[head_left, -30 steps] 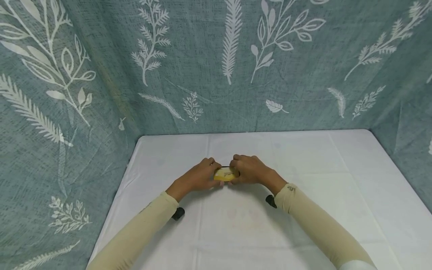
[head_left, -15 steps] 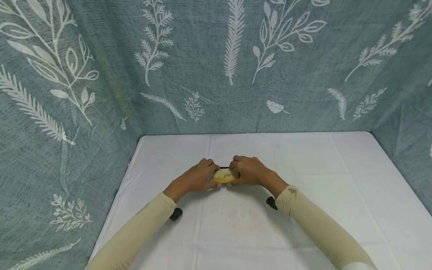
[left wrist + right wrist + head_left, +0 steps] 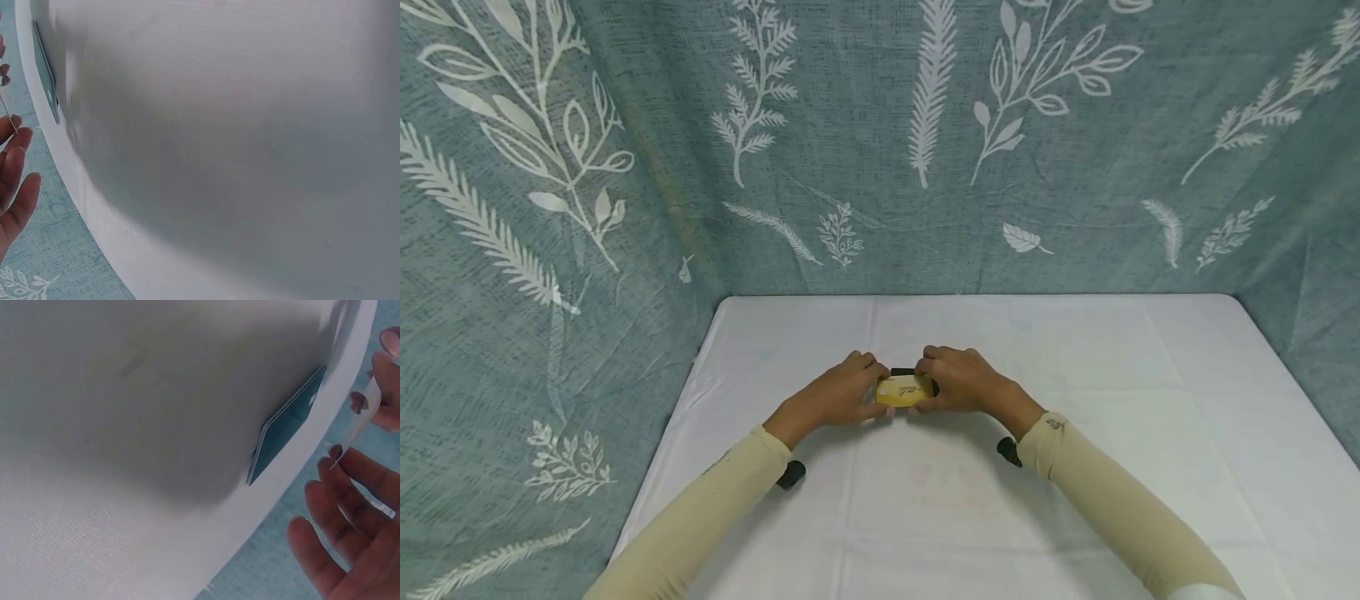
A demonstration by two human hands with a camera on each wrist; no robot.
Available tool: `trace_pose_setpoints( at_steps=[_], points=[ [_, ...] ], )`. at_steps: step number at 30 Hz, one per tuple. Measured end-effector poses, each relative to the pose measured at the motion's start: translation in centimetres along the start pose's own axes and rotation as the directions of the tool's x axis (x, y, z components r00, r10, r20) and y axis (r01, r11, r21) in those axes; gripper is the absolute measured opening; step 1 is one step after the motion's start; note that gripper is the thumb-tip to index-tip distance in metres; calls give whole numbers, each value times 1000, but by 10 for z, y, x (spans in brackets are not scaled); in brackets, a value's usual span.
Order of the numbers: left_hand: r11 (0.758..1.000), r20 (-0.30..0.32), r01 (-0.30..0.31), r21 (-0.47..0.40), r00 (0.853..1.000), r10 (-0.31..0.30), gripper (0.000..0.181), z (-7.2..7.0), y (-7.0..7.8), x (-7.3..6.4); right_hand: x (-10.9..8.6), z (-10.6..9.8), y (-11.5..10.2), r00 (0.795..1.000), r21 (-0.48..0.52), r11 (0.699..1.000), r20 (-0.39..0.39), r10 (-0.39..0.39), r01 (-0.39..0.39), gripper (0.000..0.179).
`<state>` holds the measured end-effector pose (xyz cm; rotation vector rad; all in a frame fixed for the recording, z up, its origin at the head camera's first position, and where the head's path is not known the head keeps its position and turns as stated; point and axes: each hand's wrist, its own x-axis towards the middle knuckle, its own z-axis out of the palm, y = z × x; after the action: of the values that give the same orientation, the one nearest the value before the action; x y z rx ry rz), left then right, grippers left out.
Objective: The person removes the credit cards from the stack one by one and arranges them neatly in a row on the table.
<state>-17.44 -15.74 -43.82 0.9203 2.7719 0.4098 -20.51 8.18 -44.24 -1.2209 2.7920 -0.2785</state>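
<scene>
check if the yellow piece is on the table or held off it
Held off it: left hand and right hand pinch the yellow piece; the right wrist view shows it apart from the white table.

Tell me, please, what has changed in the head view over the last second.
A little more of the dark strip now shows beyond the yellow printed piece, and the whole head view has shifted slightly. Nothing was taken up or let go: the left grip and right grip stay on the yellow printed piece's two ends.
</scene>
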Motion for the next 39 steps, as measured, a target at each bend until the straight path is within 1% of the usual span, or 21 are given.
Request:
trace_pose_setpoints(
  at_steps=[6, 8, 16, 24, 32, 39],
  points=[
    [1000, 17, 2, -14, 1000, -2, 55, 1, 1, -1, -1, -1, -2, 1000, -1, 1000, 9, 2, -2, 52],
    [1000, 22, 5, -2, 1000, -5, 56, 2, 0, -1, -2, -1, -2, 1000, 3, 1000, 9, 4, -4, 52],
    [1000, 3, 1, 5, 1000, -1, 56, 2, -1, -3, -3, 0, -3, 1000, -5, 1000, -19, -14, 14, 53],
    [1000, -15, -7, 16, 1000, 7, 57, 4, -2, -8, -5, -2, -6, 1000, 7, 1000, -15, -24, 25, 54],
    [1000, -22, -23, -4, 1000, 23, 55, 2, -3, -16, -6, 0, -9, 999, 6, 999, -35, -38, 38, 54],
    [1000, -24, -10, -2, 1000, 9, 57, 3, -2, -20, -6, 0, -11, 998, 10, 999, -46, -44, 45, 53]
  ],
)
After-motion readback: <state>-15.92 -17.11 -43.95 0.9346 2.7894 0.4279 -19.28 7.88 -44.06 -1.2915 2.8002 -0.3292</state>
